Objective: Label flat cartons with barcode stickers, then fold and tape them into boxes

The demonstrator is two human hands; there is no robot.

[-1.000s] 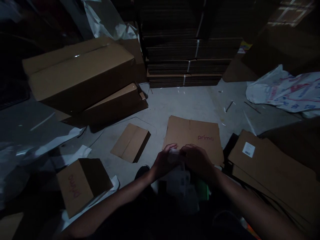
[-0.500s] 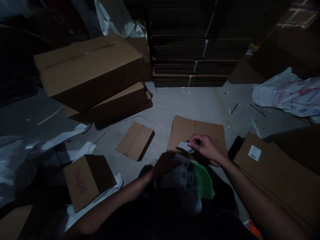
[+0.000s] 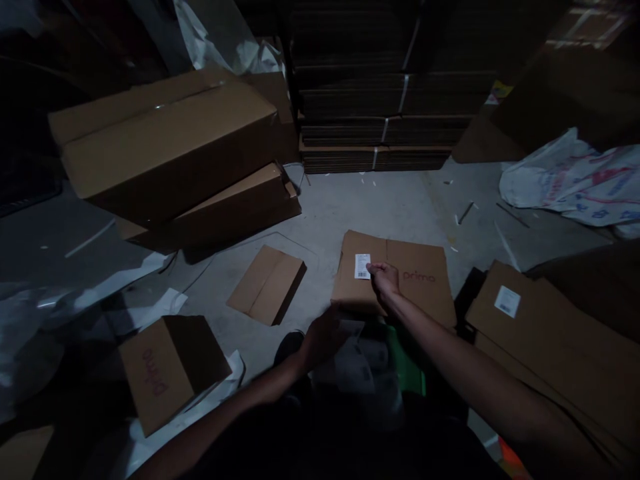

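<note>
Grey floor [image 3: 333, 210] | right hand [image 3: 385, 279]: pinched on one label [image 3: 362, 266], one carton [image 3: 425, 257] beneath | left hand [image 3: 324, 335]: grip unclear

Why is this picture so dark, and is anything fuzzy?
In the head view, the light is dim: the pale floor shows best, while the top corners sink into black. The left hand is shadowy and smeared, its fingers hard to make out. The right hand is clearer, and tape on the big box has a small glint. What makes it dark, I can't tell.
</note>
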